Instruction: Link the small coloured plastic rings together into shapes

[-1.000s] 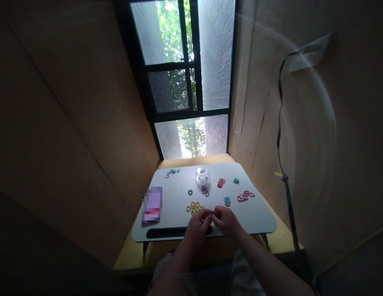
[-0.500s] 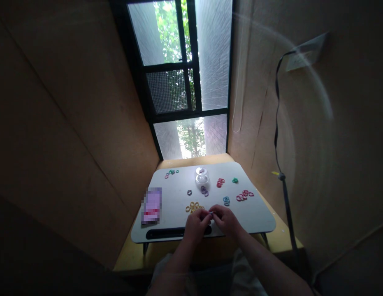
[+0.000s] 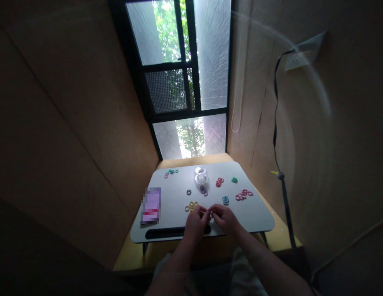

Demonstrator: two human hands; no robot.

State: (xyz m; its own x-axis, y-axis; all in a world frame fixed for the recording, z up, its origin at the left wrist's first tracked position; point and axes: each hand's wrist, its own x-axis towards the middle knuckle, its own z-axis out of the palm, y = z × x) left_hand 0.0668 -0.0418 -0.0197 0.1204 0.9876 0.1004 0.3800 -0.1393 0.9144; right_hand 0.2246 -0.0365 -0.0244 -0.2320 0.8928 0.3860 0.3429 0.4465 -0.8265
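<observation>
My left hand (image 3: 198, 221) and my right hand (image 3: 224, 218) meet above the front of the white lap table (image 3: 172, 197). Both are closed, with their fingertips pinched together around something too small to make out. A pile of yellow rings (image 3: 191, 206), like small hair ties, lies just behind my left hand, which partly covers it. Blue rings (image 3: 225, 200) are close behind my right hand. Farther back are purple rings (image 3: 204, 190), a dark ring (image 3: 189, 192) and a clear round jar (image 3: 201, 176).
Red rings (image 3: 219, 182), pinkish-red rings (image 3: 243, 195) and a green bunch (image 3: 234, 180) lie on the right. Mixed rings (image 3: 170, 172) sit at the back left. A blurred purple packet (image 3: 151, 205) lies left; a black slot (image 3: 165, 233) runs along the front edge. A black cord (image 3: 276, 111) hangs at right.
My fingers have shifted slightly, still pinched together. A bluish speck that showed between the fingertips is no longer plain. The rings and jar lie as before; the view moved a little.
</observation>
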